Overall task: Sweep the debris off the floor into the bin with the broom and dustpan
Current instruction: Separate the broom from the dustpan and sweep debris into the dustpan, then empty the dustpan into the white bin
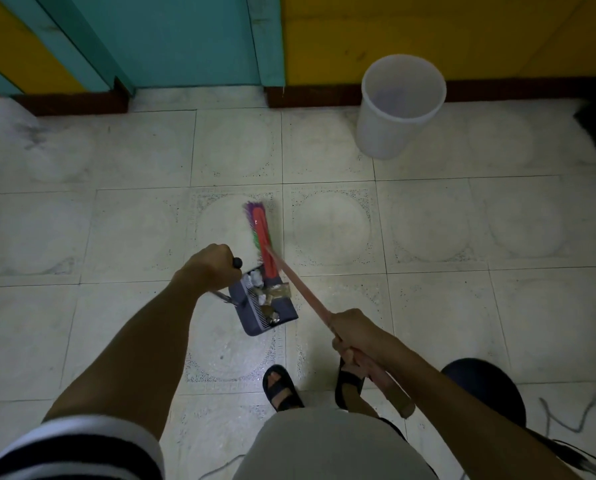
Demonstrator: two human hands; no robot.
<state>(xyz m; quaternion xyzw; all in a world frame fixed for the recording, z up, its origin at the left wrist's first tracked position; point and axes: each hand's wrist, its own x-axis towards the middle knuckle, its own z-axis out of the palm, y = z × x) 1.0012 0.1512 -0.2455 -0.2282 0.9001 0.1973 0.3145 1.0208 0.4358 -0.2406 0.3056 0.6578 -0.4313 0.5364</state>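
Taking the dustpan as my mark: nearest me, behind it, stand my sandalled feet, and a loose cable trails on the floor well to its right; my right hand has its grip clamped on the broom handle, low and slanted, I judge to press the bristles toward the pan; my left hand has its grip closed round the dustpan's upright handle, steadying the pan so the load stays put; the debris, crumpled paper and wrappers, already lies inside it, the broom head touching its far edge; beyond, up and to the right, the white bin waits against the yellow wall, well apart; bare tiles lie between, nothing blocking the carry.
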